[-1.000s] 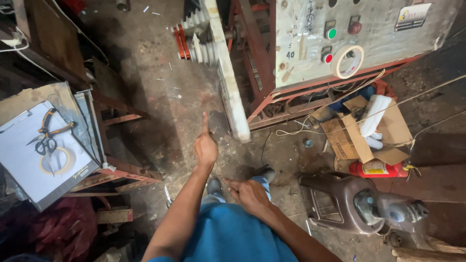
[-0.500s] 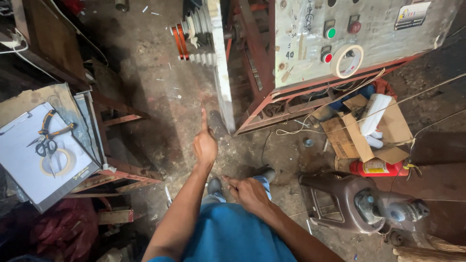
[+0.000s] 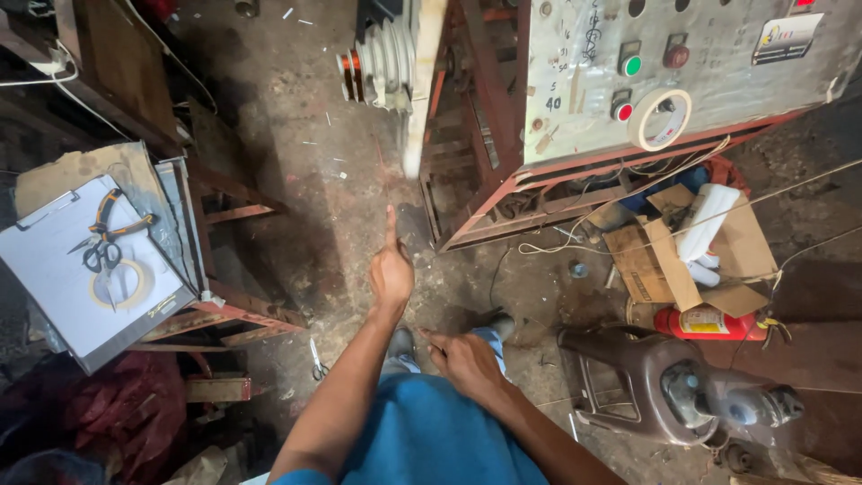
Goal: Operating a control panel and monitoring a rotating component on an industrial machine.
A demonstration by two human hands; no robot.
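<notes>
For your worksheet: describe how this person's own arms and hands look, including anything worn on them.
Both arms are bare down their whole visible length. The left hand and right hand wear no gloves, and no watch, ring or band shows. A short blue sleeve edges the left arm at the frame's bottom, matching the blue clothing below.

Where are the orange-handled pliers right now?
In the head view, far left: the pliers lie on the grey board, just above the scissors and tape roll.
</notes>
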